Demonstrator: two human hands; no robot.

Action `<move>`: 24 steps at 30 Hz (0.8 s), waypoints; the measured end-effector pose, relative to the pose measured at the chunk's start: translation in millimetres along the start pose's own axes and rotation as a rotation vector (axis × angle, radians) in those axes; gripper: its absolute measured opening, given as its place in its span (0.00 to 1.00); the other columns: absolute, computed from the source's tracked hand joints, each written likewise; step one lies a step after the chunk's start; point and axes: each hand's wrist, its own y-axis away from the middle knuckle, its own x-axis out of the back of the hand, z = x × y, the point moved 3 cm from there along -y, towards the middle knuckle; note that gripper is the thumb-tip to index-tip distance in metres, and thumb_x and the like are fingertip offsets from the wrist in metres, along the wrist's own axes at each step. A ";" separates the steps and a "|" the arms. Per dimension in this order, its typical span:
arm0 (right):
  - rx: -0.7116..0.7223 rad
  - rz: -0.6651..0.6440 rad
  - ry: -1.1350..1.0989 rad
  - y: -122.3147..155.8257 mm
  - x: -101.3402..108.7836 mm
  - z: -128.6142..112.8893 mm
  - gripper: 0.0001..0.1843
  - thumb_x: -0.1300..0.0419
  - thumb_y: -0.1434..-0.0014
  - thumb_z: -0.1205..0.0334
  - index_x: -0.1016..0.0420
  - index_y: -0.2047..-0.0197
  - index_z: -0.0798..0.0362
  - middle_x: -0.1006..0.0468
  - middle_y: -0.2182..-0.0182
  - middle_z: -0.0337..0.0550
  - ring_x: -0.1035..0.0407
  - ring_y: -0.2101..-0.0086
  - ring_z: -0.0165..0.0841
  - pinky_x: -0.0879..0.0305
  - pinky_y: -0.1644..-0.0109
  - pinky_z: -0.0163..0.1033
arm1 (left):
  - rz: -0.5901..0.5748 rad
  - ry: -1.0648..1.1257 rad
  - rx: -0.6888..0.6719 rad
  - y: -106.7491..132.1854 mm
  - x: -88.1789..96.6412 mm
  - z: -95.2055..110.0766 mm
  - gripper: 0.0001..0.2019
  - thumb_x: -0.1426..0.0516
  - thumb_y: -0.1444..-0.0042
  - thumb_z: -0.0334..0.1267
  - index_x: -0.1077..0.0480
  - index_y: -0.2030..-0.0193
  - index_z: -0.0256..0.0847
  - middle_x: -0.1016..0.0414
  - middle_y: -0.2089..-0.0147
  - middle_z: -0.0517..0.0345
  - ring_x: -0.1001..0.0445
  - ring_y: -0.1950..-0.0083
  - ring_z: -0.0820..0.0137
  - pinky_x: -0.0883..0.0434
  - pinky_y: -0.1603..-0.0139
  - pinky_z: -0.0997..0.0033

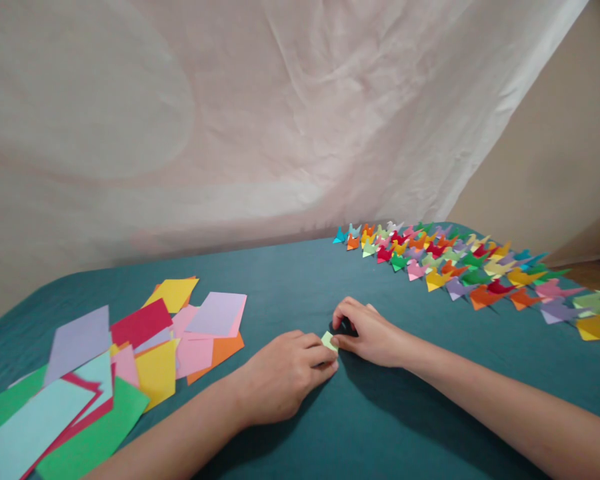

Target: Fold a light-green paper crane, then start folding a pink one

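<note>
A small pale green folded paper piece (329, 341) lies on the teal cloth-covered table (290, 280), pinched between both hands. My left hand (285, 373) rests knuckles-up on the cloth, its fingers curled and pressing the paper's left side. From the right, my right hand (367, 333) meets it with curled fingers and the thumb on the paper's right edge. Most of the paper is hidden under the fingers.
A loose pile of coloured paper sheets (130, 347) spreads over the table's left side. Rows of several folded paper cranes (460, 270) in many colours stand at the back right. A creased white cloth backdrop (260, 113) hangs behind the table.
</note>
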 end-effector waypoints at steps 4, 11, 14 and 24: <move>0.004 -0.005 0.015 0.5 0.5 -0.8 0.05 0.40 0.47 0.66 0.32 0.65 0.52 0.30 0.65 0.39 0.35 0.64 0.32 0.47 0.60 0.38 | -0.025 0.012 0.017 0.5 0.3 -0.5 0.15 0.50 0.41 0.31 0.36 0.47 0.39 0.29 0.52 0.52 0.34 0.51 0.64 0.35 0.51 0.65; 0.026 0.034 0.034 3.0 -0.4 1.0 0.04 0.40 0.43 0.62 0.30 0.68 0.52 0.31 0.66 0.39 0.35 0.63 0.31 0.47 0.59 0.38 | -0.028 0.000 0.043 1.6 1.8 0.1 0.14 0.51 0.40 0.30 0.36 0.47 0.40 0.30 0.51 0.51 0.34 0.50 0.64 0.35 0.50 0.65; 0.022 0.050 0.044 3.1 -1.1 1.0 0.04 0.41 0.43 0.62 0.30 0.68 0.52 0.31 0.67 0.38 0.35 0.65 0.31 0.48 0.60 0.38 | -0.010 -0.004 0.054 2.4 2.0 -0.7 0.15 0.50 0.41 0.30 0.36 0.48 0.41 0.31 0.51 0.50 0.35 0.48 0.63 0.35 0.50 0.63; 0.061 0.106 0.039 7.0 -3.3 2.1 0.04 0.41 0.42 0.62 0.31 0.68 0.52 0.31 0.67 0.37 0.36 0.67 0.29 0.47 0.62 0.37 | -0.007 0.055 0.062 2.8 8.6 0.1 0.19 0.48 0.45 0.30 0.36 0.45 0.42 0.31 0.47 0.51 0.36 0.46 0.61 0.39 0.46 0.60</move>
